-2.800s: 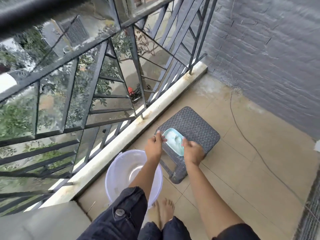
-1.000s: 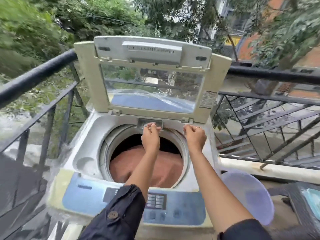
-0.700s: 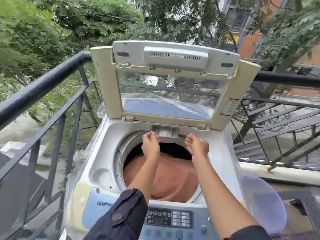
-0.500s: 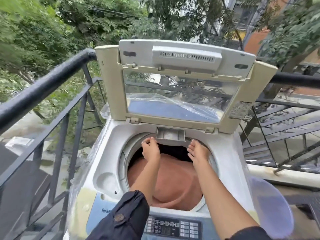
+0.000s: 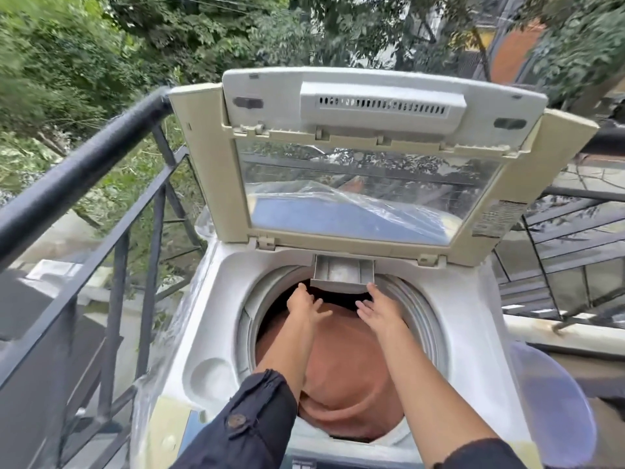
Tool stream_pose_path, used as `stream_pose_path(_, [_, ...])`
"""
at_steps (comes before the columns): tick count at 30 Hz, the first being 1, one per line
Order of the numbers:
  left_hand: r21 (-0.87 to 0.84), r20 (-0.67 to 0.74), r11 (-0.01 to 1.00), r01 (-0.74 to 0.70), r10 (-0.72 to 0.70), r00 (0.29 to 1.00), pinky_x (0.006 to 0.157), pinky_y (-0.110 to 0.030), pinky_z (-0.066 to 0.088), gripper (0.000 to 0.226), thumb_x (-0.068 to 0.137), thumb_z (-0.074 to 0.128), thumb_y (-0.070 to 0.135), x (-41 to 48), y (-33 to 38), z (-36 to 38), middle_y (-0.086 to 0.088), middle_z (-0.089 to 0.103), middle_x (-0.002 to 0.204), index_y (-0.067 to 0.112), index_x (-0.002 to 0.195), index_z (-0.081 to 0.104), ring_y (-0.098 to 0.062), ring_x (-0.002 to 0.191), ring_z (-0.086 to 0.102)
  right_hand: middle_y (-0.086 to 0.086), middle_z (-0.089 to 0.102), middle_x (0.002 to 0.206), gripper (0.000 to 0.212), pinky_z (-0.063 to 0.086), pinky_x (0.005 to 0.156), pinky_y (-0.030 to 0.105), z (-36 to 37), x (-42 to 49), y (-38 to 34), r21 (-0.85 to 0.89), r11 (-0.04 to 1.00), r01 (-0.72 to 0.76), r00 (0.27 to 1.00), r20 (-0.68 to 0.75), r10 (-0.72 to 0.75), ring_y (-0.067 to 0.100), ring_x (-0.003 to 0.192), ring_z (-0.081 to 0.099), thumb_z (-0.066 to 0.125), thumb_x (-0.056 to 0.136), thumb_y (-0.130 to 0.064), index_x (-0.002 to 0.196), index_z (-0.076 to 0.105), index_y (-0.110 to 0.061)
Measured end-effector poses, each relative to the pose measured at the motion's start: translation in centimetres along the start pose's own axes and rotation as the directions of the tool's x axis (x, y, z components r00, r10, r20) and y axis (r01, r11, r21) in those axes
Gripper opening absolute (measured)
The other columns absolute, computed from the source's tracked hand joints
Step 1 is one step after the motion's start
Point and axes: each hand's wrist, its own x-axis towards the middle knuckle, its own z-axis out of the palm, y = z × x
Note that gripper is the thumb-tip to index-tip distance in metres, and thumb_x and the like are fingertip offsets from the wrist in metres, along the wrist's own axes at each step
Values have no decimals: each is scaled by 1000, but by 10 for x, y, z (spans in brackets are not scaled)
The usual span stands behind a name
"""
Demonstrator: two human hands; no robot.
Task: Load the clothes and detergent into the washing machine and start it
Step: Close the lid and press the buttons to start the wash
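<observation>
**Both hands up at the detergent drawer**

Left hand and right hand are reaching across the mouth of the washing machine, side by side but apart, fingers stretched out loose. Neither one is gripping anything. The fingertips sit right at the front lip of the detergent drawer, left at its left corner, right at its right corner. Whether they are actually pressing it, I can't quite tell.

That drawer is slid out from under the hinge line, just below the raised lid. There is something pale in its tray. It could be powder, but it is too blurred to call.

Down in the drum, a big rust-brown cloth fills nearly the whole opening, so the clothes look loaded.

Now the handling. The drawer looks like thin, stiff plastic, light, riding on a slide. My read is to push flat on the front lip with even pressure at both corners, because a one-sided shove could cock it and jam it. The cloth is soft and bulky and will fold wherever it is pushed. Keep it clear of the rim. The lid is rigid with a clear panel, and is best taken by its top edge and lowered, not dropped.

Only a sliver of the control panel shows at the bottom, so the start looks not yet done. A lilac basin waits off to the right, with a black railing on the left.
</observation>
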Motion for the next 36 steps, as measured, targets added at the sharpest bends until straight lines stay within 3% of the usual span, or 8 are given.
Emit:
stream_pose_path(8, [25, 49, 1000, -3, 2, 999, 105, -58, 30, 37, 101, 40, 22, 13, -3, 9, -10, 51, 140, 5, 132, 47, -25, 129, 49, 25, 35, 146, 39, 33, 112, 44, 7, 9, -12, 131, 988, -76, 996, 55, 69, 38, 130, 45, 48, 95, -3, 133, 41, 6])
stream_pose_path(11, [-3, 86, 1000, -4, 4, 996, 109, -55, 24, 38, 100, 42, 24, 9, -2, 16, -4, 48, 142, 9, 135, 46, -21, 133, 45, 27, 40, 142, 13, 32, 113, 42, 9, 11, -15, 154, 984, -85, 993, 93, 71, 35, 131, 45, 49, 95, -5, 98, 55, 6])
stream_pose_path(15, [-10, 84, 1000, -14, 15, 996, 110, -54, 24, 39, 98, 47, 24, 11, 4, 25, -4, 49, 142, 8, 134, 47, -21, 132, 45, 28, 41, 141, 20, 30, 114, 41, 17, 19, -21, 166, 984, -66, 996, 74, 54, 34, 132, 43, 48, 96, -4, 76, 49, -1])
stream_pose_path(19, [-3, 70, 1000, -30, 30, 997, 107, -50, 31, 36, 97, 49, 18, 16, 8, 31, -6, 52, 139, 7, 131, 49, -22, 129, 50, 26, 44, 140, 10, 33, 112, 40, 26, 27, -26, 173, 984, -48, 998, 50, 40, 34, 130, 46, 51, 95, -4, 98, 55, 4])
stream_pose_path(24, [18, 99, 998, -55, 53, 994, 107, -47, 30, 37, 96, 51, 22, 19, 13, 35, -6, 49, 141, 7, 130, 49, -21, 130, 48, 24, 49, 131, 20, 34, 112, 38, 33, 32, -29, 170, 984, -51, 999, 16, 49, 34, 130, 47, 51, 94, -3, 75, 49, -4])
stream_pose_path(27, [18, 78, 997, -80, 78, 994, 109, -47, 28, 36, 97, 50, 22, 18, 15, 38, -6, 50, 140, 6, 129, 50, -21, 129, 49, 26, 49, 130, 6, 34, 112, 39, 37, 30, -33, 201, 979, -44, 999, 4, 44, 34, 129, 48, 52, 93, -1, 93, 56, 4])
stream_pose_path(30, [7, 32, 996, -92, 92, 995, 109, -47, 29, 37, 96, 50, 20, 16, 16, 40, -9, 53, 137, 4, 130, 50, -24, 126, 52, 27, 50, 132, 37, 40, 108, 40, 38, 28, -33, 180, 984, -11, 1000, -26, 16, 35, 125, 51, 56, 91, 0, 125, 47, 13])
stream_pose_path(36, [-27, -22, 995, -101, 100, 995, 111, -46, 27, 45, 95, 46, 21, -1, 25, 47, -12, 45, 142, 4, 137, 44, -27, 130, 45, 21, 41, 143, 47, 41, 107, 38, 41, 8, -39, 169, 985, -15, 999, -40, 22, 35, 127, 48, 60, 89, -4, 132, 44, 5])
